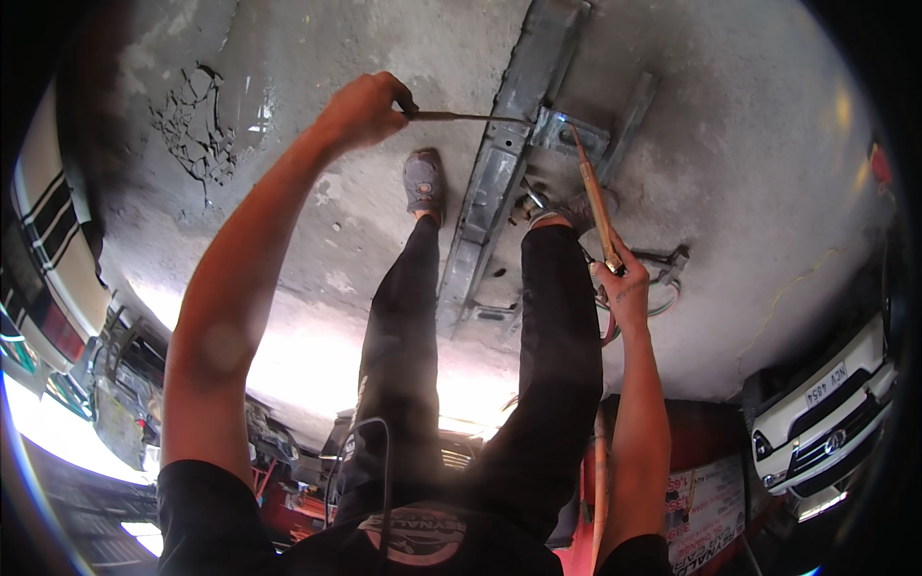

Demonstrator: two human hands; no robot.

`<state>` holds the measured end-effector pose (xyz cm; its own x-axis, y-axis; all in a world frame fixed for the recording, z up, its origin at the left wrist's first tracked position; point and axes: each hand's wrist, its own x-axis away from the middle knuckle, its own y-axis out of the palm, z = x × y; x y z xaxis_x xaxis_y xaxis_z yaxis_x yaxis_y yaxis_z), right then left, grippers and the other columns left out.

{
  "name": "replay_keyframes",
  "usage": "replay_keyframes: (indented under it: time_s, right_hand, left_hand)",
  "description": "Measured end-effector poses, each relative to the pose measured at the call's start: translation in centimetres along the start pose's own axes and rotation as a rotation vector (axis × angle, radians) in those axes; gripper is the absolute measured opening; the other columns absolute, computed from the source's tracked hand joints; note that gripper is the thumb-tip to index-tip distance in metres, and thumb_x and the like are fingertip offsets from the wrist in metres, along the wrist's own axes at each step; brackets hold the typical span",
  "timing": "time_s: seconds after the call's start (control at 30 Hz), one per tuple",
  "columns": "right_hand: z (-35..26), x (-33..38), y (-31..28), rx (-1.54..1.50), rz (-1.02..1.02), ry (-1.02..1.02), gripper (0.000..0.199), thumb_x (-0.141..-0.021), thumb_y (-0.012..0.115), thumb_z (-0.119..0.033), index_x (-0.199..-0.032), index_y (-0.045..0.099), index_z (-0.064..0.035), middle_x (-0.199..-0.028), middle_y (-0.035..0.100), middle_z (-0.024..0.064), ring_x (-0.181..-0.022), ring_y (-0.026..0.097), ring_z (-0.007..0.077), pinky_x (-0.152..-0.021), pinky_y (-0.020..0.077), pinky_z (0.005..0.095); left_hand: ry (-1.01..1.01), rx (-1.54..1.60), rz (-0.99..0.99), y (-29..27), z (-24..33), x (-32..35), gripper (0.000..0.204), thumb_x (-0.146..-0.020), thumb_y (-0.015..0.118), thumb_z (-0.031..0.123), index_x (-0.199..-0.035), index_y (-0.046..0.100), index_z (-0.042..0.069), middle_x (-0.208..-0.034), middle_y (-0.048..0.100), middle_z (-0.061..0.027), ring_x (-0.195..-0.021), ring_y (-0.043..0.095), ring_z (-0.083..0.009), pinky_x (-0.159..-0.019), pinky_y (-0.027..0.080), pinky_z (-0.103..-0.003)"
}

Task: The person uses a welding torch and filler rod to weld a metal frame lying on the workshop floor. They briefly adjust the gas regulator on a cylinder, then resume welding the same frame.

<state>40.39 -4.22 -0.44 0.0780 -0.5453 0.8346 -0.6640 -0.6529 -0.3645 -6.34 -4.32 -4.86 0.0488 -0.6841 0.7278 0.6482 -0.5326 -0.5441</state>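
My left hand (365,111) is closed around the dark handle end of a long thin metal rod (456,116), perhaps a screwdriver. The rod points right, across a long grey metal beam (492,182) on the floor. Its far tip reaches the small metal bracket (588,137) beside the beam. My right hand (626,286) grips a brass-coloured gas torch (595,204) by its lower end. The torch's nozzle points up and left to the bracket, where a small bluish glow shows near the tip.
My left shoe (424,180) stands left of the beam. Hoses (663,300) lie right of my right leg. A narrow metal strip (634,120) extends beyond the bracket. Dark cracks or debris (200,130) mark the concrete. A white vehicle (821,422) stands at right, another (60,230) at left.
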Motion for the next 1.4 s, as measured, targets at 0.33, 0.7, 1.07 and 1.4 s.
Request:
replay_keyframes:
  time_s: [0.33,0.7,1.07,1.4]
  right_hand:
    - [0.2,2.2,-1.0,-0.055,-0.003,0.038,0.062,-0.089,0.069,-0.004,-0.149,0.06,-0.0161,-0.073,0.06,-0.0017,-0.051,0.053,0.0067,-0.048,0.0455,0.0271]
    - [0.9,2.6,-1.6,-0.098,-0.032,0.052,0.062,-0.091,0.071,-0.006,-0.151,0.058,-0.0174,-0.074,0.062,-0.0003,-0.055,0.056,0.0076,-0.05,0.0494,0.0286]
    - [2.3,1.9,-2.1,-0.095,-0.026,0.038,0.064,-0.09,0.071,-0.005,-0.151,0.058,-0.0186,-0.08,0.066,-0.0005,-0.055,0.057,0.0072,-0.049,0.0495,0.0269]
    - [1.4,3.0,-1.5,-0.052,-0.039,0.041,0.063,-0.09,0.071,-0.005,-0.151,0.058,-0.0164,-0.08,0.065,-0.0001,-0.054,0.056,0.0068,-0.049,0.0491,0.0268]
  left_hand:
    - [-0.217,0.063,-0.029,13.3,19.5,11.1,0.036,-0.087,0.066,0.011,-0.117,0.064,-0.008,-0.099,0.071,-0.0248,-0.092,0.075,-0.0401,-0.084,0.061,-0.045]
    - [-0.196,0.0,-0.093,13.8,27.5,7.4,0.021,-0.083,0.075,0.012,-0.101,0.073,0.0,-0.098,0.075,-0.0205,-0.096,0.076,-0.0358,-0.079,0.063,-0.042]
    - [-0.01,-0.187,-0.092,8.0,11.5,9.1,0.058,-0.083,0.072,0.011,-0.14,0.066,0.025,-0.09,0.075,-0.0152,-0.083,0.073,-0.0349,-0.075,0.057,-0.049]
    - [-0.272,-0.006,0.019,10.1,16.9,10.5,0.026,-0.085,0.067,0.008,-0.11,0.071,0.003,-0.096,0.075,-0.0219,-0.093,0.074,-0.0415,-0.084,0.06,-0.05]
